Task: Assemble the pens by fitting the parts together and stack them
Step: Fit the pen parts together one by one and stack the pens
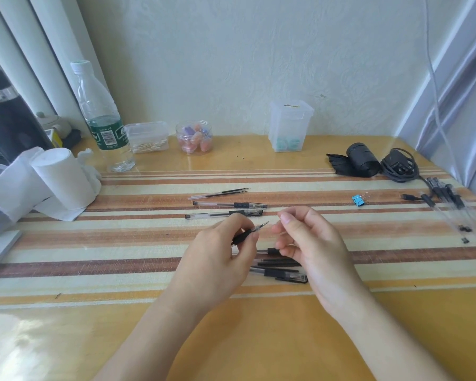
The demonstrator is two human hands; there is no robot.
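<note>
Pen [248, 232] pinched in left hand [217, 259], tip toward two o'clock; right hand [308, 240], fingers loosely curled, apparently empty, should cap it squarely.

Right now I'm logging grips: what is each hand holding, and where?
The left hand holds a pen by its black grip. Whether the right hand holds anything cannot be told.
</note>
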